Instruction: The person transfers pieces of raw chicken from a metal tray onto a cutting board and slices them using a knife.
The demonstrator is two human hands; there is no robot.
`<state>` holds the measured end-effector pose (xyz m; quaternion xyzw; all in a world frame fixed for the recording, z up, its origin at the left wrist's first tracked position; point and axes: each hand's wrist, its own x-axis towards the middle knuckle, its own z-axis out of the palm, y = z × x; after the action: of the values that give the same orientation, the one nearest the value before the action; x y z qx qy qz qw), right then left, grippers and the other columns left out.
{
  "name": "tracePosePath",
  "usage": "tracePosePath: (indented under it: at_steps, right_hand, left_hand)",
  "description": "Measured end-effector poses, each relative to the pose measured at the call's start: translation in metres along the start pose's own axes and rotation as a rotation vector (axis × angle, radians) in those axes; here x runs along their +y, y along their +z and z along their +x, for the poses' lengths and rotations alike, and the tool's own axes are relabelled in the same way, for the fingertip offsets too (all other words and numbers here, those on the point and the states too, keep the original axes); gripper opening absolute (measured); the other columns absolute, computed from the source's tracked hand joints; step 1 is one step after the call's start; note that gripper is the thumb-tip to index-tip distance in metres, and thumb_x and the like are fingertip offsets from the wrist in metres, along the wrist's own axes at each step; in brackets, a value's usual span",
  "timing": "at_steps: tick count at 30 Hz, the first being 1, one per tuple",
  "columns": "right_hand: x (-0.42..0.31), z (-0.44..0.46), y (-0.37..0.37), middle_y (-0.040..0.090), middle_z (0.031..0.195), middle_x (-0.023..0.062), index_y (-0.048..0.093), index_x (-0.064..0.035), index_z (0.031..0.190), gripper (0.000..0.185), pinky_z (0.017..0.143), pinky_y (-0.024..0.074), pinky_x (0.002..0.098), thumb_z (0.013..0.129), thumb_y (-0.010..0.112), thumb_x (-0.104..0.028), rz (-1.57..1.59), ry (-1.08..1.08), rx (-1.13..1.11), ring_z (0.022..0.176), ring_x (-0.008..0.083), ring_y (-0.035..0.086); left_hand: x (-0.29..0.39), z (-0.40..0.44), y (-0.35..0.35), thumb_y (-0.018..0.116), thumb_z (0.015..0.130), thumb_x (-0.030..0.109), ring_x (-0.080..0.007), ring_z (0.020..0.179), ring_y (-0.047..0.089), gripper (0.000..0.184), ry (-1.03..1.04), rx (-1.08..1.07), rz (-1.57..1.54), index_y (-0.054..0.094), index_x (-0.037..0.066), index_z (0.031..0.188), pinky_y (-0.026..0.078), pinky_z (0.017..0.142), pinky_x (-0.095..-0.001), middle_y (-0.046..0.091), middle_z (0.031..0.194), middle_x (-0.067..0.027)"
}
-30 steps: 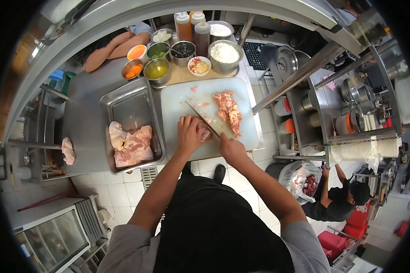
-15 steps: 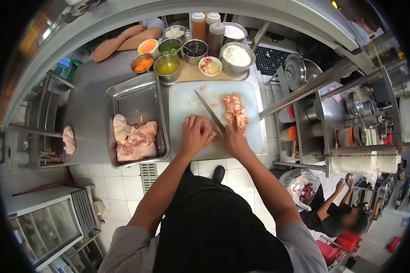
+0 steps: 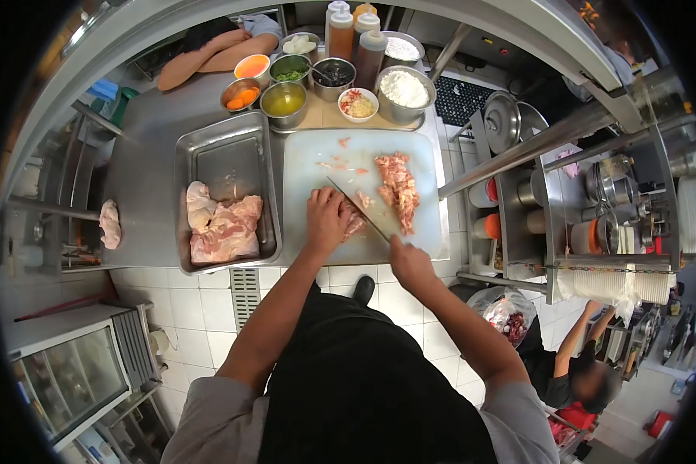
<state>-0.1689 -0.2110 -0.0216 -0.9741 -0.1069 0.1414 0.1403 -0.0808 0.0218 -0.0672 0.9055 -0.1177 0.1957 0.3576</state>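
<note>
On the white cutting board [image 3: 309, 158], my left hand [image 3: 325, 218] presses on a piece of raw meat [image 3: 355, 223], its fingers bent over the left side. My right hand [image 3: 411, 263] grips the handle of a long knife [image 3: 356, 206]. The blade slants up and left across the board, its edge close to my left fingertips, over the meat. To the right of the blade lies a strip of chopped meat [image 3: 398, 192]. Small scraps [image 3: 344, 142] are scattered near the board's top. Left of the board, a metal tray [image 3: 270, 193] contains larger raw pieces [image 3: 226, 228].
Behind the board stand bowls of egg yolks [image 3: 242, 96], yellow liquid [image 3: 284, 103] and white powder [image 3: 404, 90], plus squeeze bottles [image 3: 370, 56]. A person's folded arms [image 3: 209, 60] rest at the far edge. Another person [image 3: 584, 375] is at lower right. Metal posts [image 3: 503, 158] flank the table.
The knife and my right hand have shifted slightly down and right, and small cut bits now show beside the blade. The person at lower right has raised both arms toward the shelf.
</note>
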Motion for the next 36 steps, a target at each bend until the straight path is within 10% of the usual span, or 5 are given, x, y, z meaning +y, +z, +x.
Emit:
tracePosePath:
  at_steps: [17,36]
  right_hand:
    - [-0.047,0.086,-0.023,0.07,0.073,0.0238,0.054,-0.0001,0.117,0.029,0.059,0.0575,0.054,0.097,0.063,-0.019,0.017,-0.242,0.15,0.069,0.0419,0.073]
    - [0.002,0.0,0.003,0.069,0.074,0.0267,0.05,-0.0019,0.117,0.024,0.061,0.0547,0.0615,0.1,0.055,-0.017,0.081,-0.037,-0.006,0.069,0.0497,0.069]
  left_hand:
    - [-0.001,-0.012,-0.007,0.07,0.08,0.006,-0.04,0.109,0.054,0.027,-0.029,0.049,-0.148,0.064,0.001,0.106,0.046,0.095,-0.0512,0.056,0.113,-0.0177]
    - [-0.001,-0.005,-0.008,0.073,0.077,0.006,-0.0357,0.099,0.056,0.022,0.004,0.047,-0.099,0.065,0.004,0.097,0.047,0.088,-0.0486,0.059,0.105,-0.0125]
